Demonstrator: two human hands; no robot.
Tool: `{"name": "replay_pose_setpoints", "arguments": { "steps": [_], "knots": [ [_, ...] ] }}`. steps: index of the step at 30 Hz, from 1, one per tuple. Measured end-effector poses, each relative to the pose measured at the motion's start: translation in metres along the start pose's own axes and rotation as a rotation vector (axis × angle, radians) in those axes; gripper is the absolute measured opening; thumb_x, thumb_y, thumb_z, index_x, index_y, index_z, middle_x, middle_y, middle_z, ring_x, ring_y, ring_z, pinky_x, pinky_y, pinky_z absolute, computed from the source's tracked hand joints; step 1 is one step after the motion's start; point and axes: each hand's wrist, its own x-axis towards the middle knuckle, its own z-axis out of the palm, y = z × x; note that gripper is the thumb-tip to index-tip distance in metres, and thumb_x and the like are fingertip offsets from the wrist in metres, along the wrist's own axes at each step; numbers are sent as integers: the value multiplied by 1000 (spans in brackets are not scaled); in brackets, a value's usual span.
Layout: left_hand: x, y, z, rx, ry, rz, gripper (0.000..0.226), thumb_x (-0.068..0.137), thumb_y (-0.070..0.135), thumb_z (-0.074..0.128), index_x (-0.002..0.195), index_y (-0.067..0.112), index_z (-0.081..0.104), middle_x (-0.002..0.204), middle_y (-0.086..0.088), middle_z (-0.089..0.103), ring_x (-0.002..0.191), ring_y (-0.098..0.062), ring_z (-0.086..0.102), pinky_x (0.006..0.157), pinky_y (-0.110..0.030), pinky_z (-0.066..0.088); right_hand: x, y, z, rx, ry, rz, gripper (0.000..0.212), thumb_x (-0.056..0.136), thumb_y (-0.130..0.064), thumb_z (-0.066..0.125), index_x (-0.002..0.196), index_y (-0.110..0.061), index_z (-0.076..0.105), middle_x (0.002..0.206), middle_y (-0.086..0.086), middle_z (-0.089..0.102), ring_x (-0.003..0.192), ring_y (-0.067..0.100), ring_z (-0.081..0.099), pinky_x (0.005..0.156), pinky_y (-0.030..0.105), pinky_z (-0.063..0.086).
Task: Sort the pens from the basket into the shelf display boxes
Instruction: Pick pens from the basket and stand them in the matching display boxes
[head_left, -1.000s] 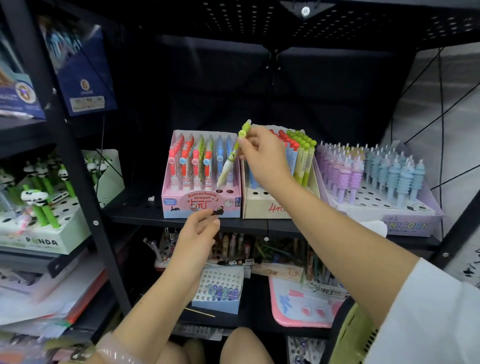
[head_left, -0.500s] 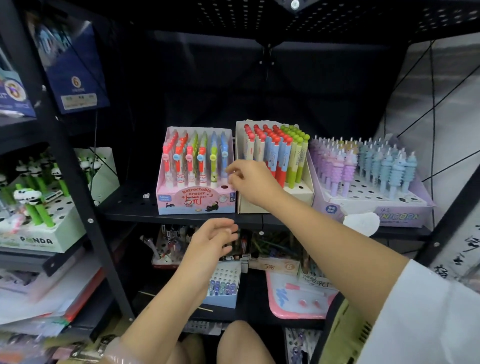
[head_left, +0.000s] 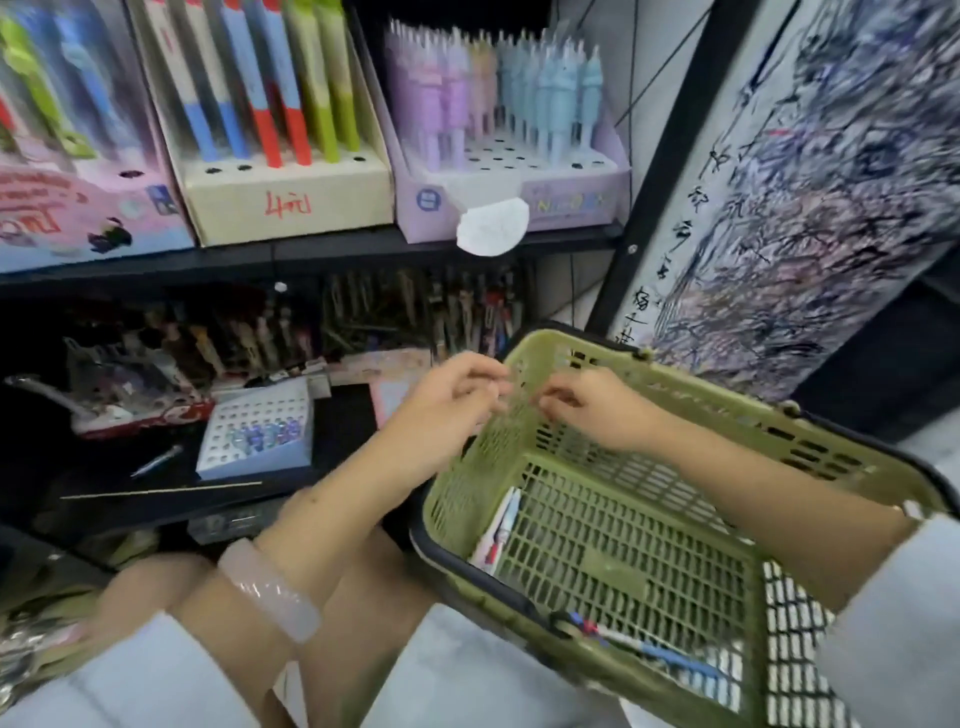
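Back at the basket for the next pen

The green pen now stands in its box; both hands, left (head_left: 449, 402) and right (head_left: 587, 410), have come down over the basket (head_left: 779, 431), fingers loosely curled, holding nothing. Remaining pens (head_left: 498, 530) lie inside.

We see three display boxes (head_left: 291, 202) side by side on the shelf (head_left: 322, 254) — the basket (head_left: 675, 395) below-right, pens (head_left: 498, 535) lying inside.

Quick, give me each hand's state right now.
Left hand: fingers loosely curled, holding nothing visible.
Right hand: the same, above the green plastic basket.
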Motion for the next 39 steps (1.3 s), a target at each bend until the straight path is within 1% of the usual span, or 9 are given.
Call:
{"name": "replay_pose_setpoints", "arguments": {
  "steps": [5, 9, 12, 16, 21, 25, 30, 35, 39],
  "knots": [
    [8, -16, 35, 165, -274, 10, 19, 96, 16, 46, 95, 33, 53, 104, 12, 60, 96, 1, 57, 76, -5, 43, -64, 83, 67, -173, -654, 185, 32, 95, -22, 50, 123, -9, 57, 123, 10, 59, 111, 24, 56, 91, 31, 44],
    [10, -30, 41, 223, -319, -6, 20, 96, 18, 46, 94, 37, 53, 102, 16, 59, 95, 3, 57, 78, -7, 43, -107, 98, 119, -190, -863, 186, 39, 88, -29, 61, 118, -5, 56, 118, 18, 59, 107, 30, 57, 83, 33, 44],
    [11, -41, 41, 239, -314, -27, 22, 96, 15, 46, 94, 35, 54, 101, 14, 61, 89, 9, 59, 80, -9, 46, -126, 94, 150, -209, -764, 145, 36, 87, -27, 59, 116, -8, 51, 116, 19, 59, 105, 34, 58, 80, 36, 45],
    [12, -48, 39, 231, -306, -41, 24, 96, 13, 46, 93, 35, 55, 99, 13, 63, 84, 13, 59, 75, -4, 44, -131, 90, 163, -165, -636, 134, 26, 89, -37, 51, 103, -14, 47, 108, 20, 61, 97, 35, 60, 75, 36, 45],
    [13, -50, 42, 218, -286, -54, 24, 96, 12, 45, 95, 33, 56, 99, 14, 64, 84, 12, 60, 75, -5, 45, -128, 87, 171, -167, -644, 102, 27, 87, -22, 52, 108, -6, 53, 108, 23, 61, 98, 36, 60, 76, 36, 45],
    [11, -47, 46, 195, -280, -49, 24, 96, 11, 45, 96, 31, 57, 100, 13, 65, 85, 10, 61, 77, -5, 44, -120, 86, 172, -75, -707, 157, 24, 80, -12, 59, 103, -4, 58, 107, 21, 62, 94, 29, 59, 73, 32, 44],
    [8, -45, 46, 185, -258, -55, 25, 96, 10, 43, 97, 30, 57, 99, 13, 64, 87, 7, 61, 79, -24, 50, -114, 80, 164, 138, -806, 187, 7, 88, -15, 53, 90, -10, 48, 90, 12, 50, 81, 18, 45, 66, 27, 32],
    [8, -44, 47, 177, -253, -41, 25, 96, 9, 43, 96, 30, 57, 97, 13, 64, 81, 12, 59, 73, -4, 44, -115, 72, 161, 315, -819, 213, 19, 90, -8, 46, 107, -4, 55, 100, 14, 54, 94, 21, 53, 82, 29, 43],
    [7, -41, 44, 174, -233, -37, 25, 96, 9, 43, 95, 30, 57, 96, 12, 64, 82, 8, 60, 74, -7, 45, -113, 71, 156, 301, -812, 214, 11, 92, -7, 44, 101, -8, 51, 86, 5, 50, 85, 16, 46, 72, 27, 40]
  ]
}}
